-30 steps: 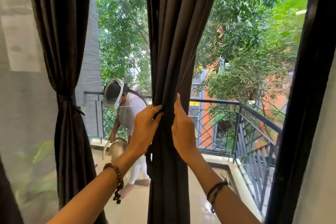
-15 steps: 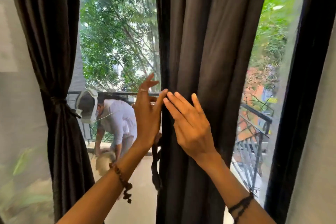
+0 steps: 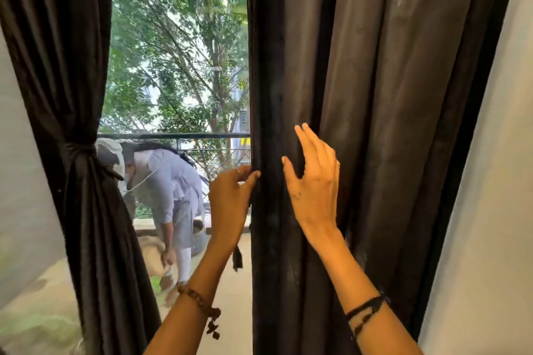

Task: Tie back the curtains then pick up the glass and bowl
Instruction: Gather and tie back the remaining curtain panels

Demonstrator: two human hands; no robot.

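right curtain [image 3: 360, 124]: hangs loose, folds vertical, directly ahead | left hand [image 3: 230, 202]: pinches its left edge, tie strap [image 3: 237, 259] dangling below | right hand [image 3: 314, 184]: fingers spread flat on folds, nearer the bulk | left curtain [image 3: 83, 181]: already tied | glass, bowl: unseen

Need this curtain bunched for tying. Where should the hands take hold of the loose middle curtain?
Take the middle curtain at the height of the left curtain's tie. The left hand already pinches its left edge; bring the open right hand round from the right, gathering the hanging vertical folds leftward.
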